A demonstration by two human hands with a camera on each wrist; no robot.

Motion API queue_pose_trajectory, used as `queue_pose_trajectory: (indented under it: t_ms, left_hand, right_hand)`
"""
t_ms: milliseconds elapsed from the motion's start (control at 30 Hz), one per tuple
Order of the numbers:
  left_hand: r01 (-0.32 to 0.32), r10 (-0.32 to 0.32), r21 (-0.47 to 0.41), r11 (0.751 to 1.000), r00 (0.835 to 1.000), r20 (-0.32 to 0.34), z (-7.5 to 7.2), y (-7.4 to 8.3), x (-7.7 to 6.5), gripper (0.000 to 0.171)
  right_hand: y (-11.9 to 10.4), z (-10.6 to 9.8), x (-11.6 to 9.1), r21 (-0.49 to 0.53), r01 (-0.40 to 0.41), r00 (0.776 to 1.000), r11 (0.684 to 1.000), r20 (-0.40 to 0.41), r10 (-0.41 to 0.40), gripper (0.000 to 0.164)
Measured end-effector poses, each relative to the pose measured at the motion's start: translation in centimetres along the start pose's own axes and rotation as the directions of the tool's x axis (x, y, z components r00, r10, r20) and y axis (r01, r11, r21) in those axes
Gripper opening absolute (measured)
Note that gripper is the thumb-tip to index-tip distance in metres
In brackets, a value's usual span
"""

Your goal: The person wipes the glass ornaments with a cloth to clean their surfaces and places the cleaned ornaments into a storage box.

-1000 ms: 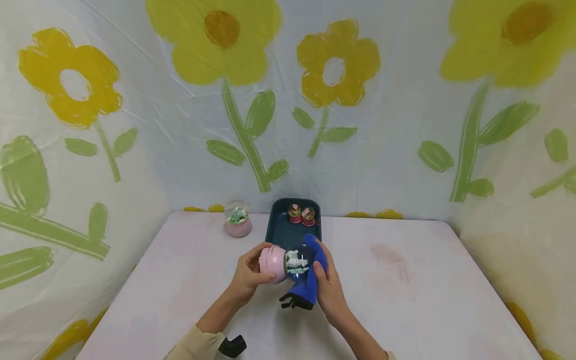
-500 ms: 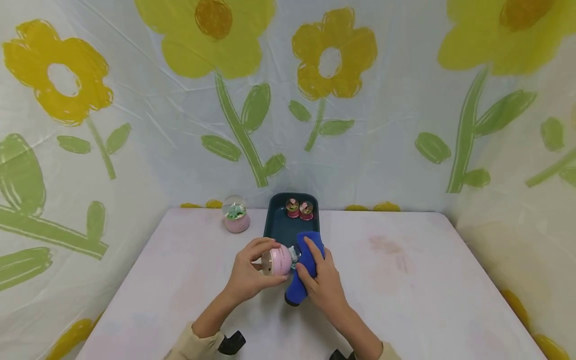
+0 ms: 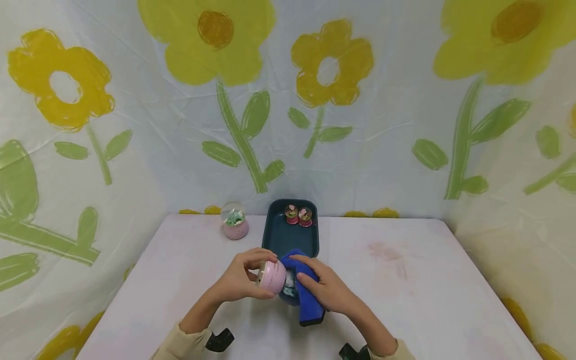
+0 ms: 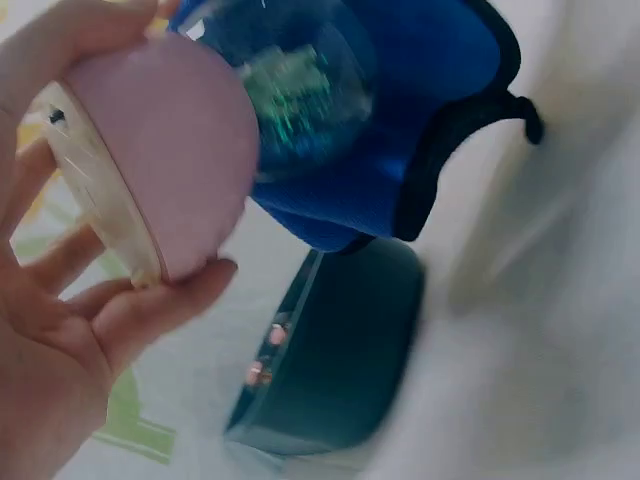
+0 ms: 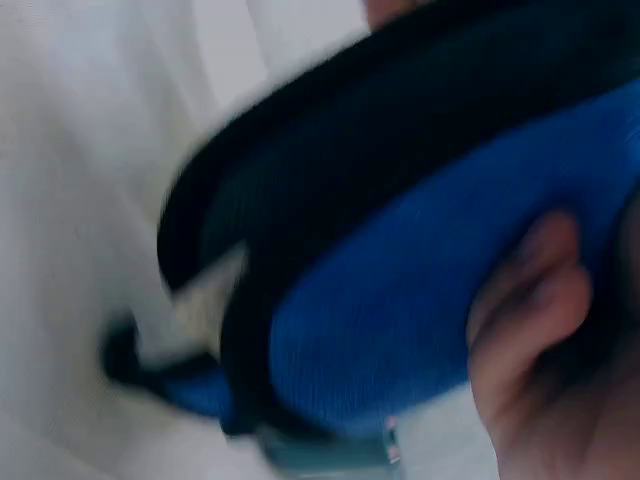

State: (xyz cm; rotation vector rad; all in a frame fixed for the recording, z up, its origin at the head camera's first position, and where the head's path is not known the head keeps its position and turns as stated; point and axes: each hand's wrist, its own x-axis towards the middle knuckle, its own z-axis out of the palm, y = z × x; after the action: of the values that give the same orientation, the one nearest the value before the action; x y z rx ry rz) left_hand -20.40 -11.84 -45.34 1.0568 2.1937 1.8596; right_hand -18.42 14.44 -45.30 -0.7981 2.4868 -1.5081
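Note:
In the head view my left hand point(image 3: 237, 276) grips the pink base point(image 3: 273, 278) of a snow globe, with fingers above and thumb below. The globe lies tipped sideways in the air, its clear dome point(image 3: 289, 286) pointing right. My right hand point(image 3: 332, 286) holds a blue cloth point(image 3: 310, 305) with black edging, its fingers curled over it. The cloth wraps the dome's right side and hides part of it. In the left wrist view, green and white figures point(image 4: 290, 90) show through the dome. The right wrist view is blurred, with the cloth point(image 5: 390, 310) filling much of it.
A dark green tray point(image 3: 290, 242) stands just beyond my hands, with two small red-based globes point(image 3: 291, 214) at its far end. Left of it is another pink-based snow globe point(image 3: 235, 227), upright on the pale tabletop point(image 3: 382, 280). A flower-printed curtain point(image 3: 373, 165) surrounds the table.
The globe has turned so its underside shows more. My right hand has shifted the cloth further round the dome, and both hands are slightly nearer to me, uncovering more of the tray.

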Motion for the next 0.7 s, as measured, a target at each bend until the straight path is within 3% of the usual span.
queue_pose_trajectory:
  t_ms: [100,200,300,400,467,567,700]
  left_hand:
    - [-0.006,0.003,-0.135,0.991,1.0,-0.019,0.1,-0.8,-0.2,0.061]
    - [-0.013,-0.003,-0.233,0.972,0.998,-0.069,0.4,-1.6,0.0,0.059]
    - [-0.009,-0.033,-0.342,0.94,0.993,-0.116,1.1,-2.5,-0.6,0.058]
    - [-0.03,-0.036,-0.415,0.909,0.988,-0.152,1.6,-3.0,-0.2,0.059]
    - [-0.034,-0.051,-0.429,0.903,0.982,-0.184,2.0,-3.0,-0.2,0.06]
    - [-0.042,-0.057,-0.381,0.924,0.968,-0.243,2.7,-2.8,-0.5,0.063]
    - [-0.123,0.052,-0.209,0.97,0.948,-0.314,3.4,-2.5,-0.1,0.063]
  right_hand:
    - [0.6,-0.5,0.2,0.198,-0.057,0.997,0.979,0.061,0.046,0.043]
    - [0.7,-0.6,0.2,0.322,-0.118,0.993,0.939,0.032,0.114,0.047]
    - [0.5,0.5,-0.4,0.433,-0.194,0.975,0.88,-0.016,0.222,0.055]
    - [0.1,0.7,-0.4,0.541,-0.229,0.956,0.809,-0.03,0.291,0.066]
    - [-0.1,0.8,-0.4,0.582,-0.226,0.953,0.782,-0.033,0.3,0.069]
    - [0.0,1.3,-0.4,0.613,-0.209,0.948,0.762,-0.064,0.312,0.069]
    - [0.5,2.0,0.1,0.573,-0.201,0.916,0.794,-0.176,0.359,0.074]
